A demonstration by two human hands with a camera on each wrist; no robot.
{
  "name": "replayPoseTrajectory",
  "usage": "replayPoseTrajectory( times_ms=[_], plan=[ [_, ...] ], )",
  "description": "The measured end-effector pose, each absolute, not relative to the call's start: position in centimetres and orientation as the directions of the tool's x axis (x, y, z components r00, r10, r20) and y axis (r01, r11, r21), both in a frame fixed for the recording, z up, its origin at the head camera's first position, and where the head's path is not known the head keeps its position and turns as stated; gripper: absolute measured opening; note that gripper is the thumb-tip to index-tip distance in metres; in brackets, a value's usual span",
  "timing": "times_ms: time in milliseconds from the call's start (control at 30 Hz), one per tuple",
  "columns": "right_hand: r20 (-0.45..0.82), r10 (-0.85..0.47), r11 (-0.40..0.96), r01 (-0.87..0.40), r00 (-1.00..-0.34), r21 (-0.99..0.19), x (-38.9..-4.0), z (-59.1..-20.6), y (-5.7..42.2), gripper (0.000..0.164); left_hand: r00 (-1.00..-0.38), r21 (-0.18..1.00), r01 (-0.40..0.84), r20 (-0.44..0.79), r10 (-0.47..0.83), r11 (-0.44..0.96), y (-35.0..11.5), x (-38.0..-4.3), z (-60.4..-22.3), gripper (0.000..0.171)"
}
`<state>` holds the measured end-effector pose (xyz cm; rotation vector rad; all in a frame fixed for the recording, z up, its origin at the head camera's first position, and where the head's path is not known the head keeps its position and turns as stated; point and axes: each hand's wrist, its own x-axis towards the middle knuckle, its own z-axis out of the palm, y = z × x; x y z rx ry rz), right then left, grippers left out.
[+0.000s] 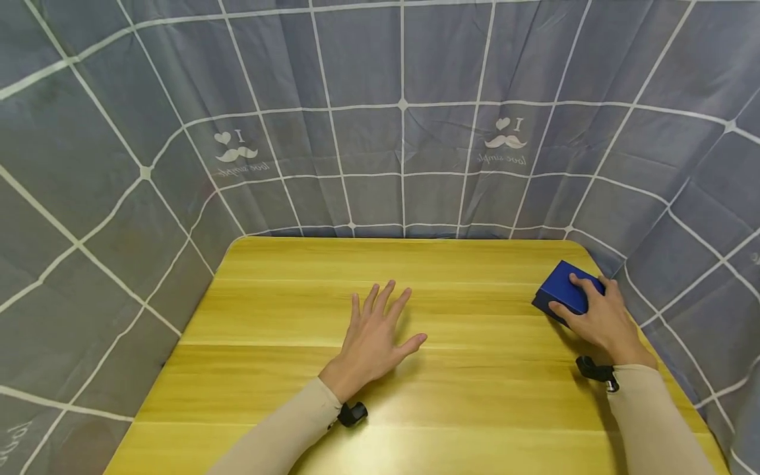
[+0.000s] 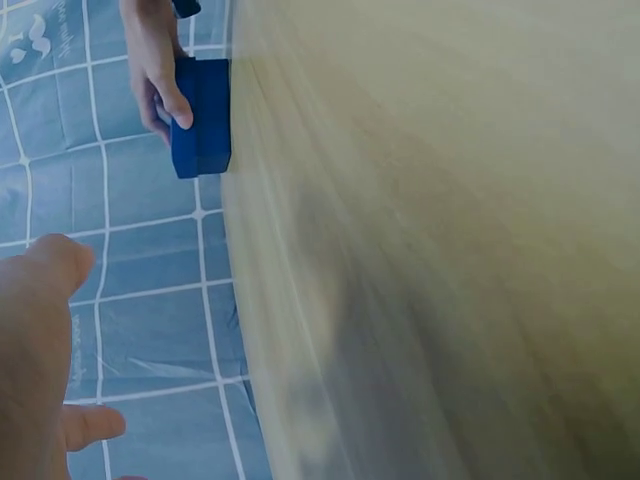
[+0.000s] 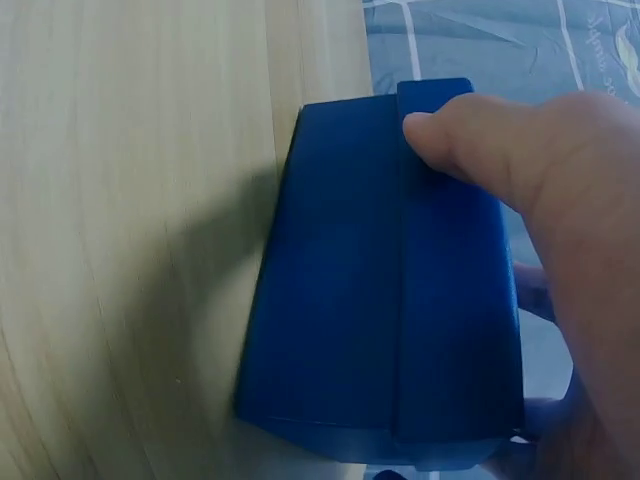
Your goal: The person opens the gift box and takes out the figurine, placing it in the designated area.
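Note:
A blue box (image 1: pixel 563 290) with a lid is at the right side of the table, its base against the wood. My right hand (image 1: pixel 607 324) grips it, thumb on the near side of the lid and fingers over the top and far side. In the right wrist view the seam between the lid and lower part of the box (image 3: pixel 340 270) shows, with the thumb (image 3: pixel 450 140) pressing the lid; the other fingers are partly hidden behind it. Near the table's middle my left hand (image 1: pixel 373 343) holds nothing, fingers spread, its shadow on the wood beneath.
The yellow wood-grain table (image 1: pixel 285 382) has rounded far corners. A grey-blue curtain (image 1: pixel 368 145) with white grid lines hangs behind it and along both sides, close to the right edge by the box. Each wrist wears a black camera strap.

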<state>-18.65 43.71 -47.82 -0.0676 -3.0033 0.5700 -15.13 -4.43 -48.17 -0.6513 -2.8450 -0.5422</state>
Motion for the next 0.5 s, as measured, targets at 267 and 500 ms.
replayPoseTrajectory(
  times_ms=[267, 500],
  plan=[
    [0.121, 0.001, 0.946, -0.038, -0.993, -0.321, -18.3, -47.6, 43.2, 0.097, -0.874, 0.305, 0.483, 0.229, 0.430, 0.821, -2.8, -16.4, -48.1, 0.089],
    [0.140, -0.008, 0.945, -0.054, -0.990, -0.321, -17.9, -47.7, 41.8, 0.096, -0.850, 0.300, 0.526, 0.208, 0.483, 0.796, -1.2, -17.4, -48.1, 0.087]
  ],
)
